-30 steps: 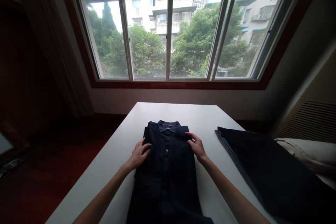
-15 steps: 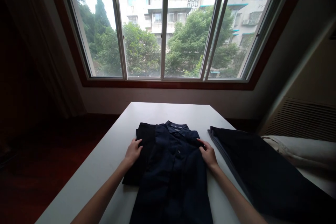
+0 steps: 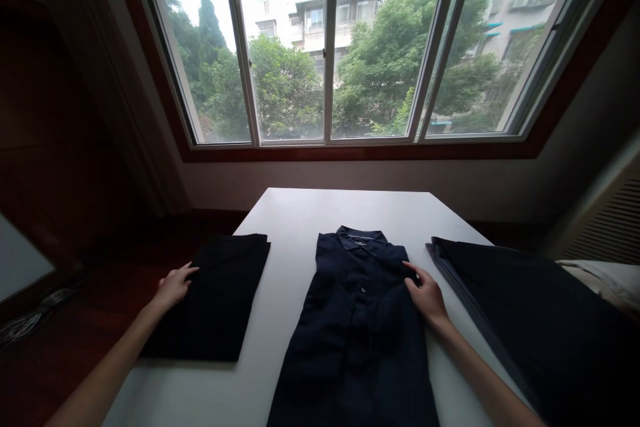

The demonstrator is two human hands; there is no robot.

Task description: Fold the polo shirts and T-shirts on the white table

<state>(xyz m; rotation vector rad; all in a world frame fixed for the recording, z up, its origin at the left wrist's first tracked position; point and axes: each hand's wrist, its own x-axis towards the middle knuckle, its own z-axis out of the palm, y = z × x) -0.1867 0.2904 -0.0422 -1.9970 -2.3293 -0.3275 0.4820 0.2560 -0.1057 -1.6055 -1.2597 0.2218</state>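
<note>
My left hand (image 3: 175, 285) grips the left edge of a folded black garment (image 3: 220, 300), with fingers lying over its top. That garment is a flat, neat rectangle at the left side of the white table; its exact kind does not show. A navy button-up shirt (image 3: 357, 327) lies front up in the middle, collar toward the window, its lower end cut off by the frame. At the shirt's right edge, just below the shoulder, my right hand (image 3: 425, 291) holds the fabric, thumb and index finger on the cloth and the other fingers partly hidden.
On the right of the white table (image 3: 345, 207) lies a pile of dark cloth (image 3: 530, 307), with pale fabric (image 3: 595, 280) beyond it. A window (image 3: 330, 53) fills the wall ahead. Cables (image 3: 30, 327) lie on the floor at left.
The black garment has moved left with my left hand, out from beside the shirt, leaving a strip of table between them. My right hand stays at the shirt's edge. The view has shifted slightly.
</note>
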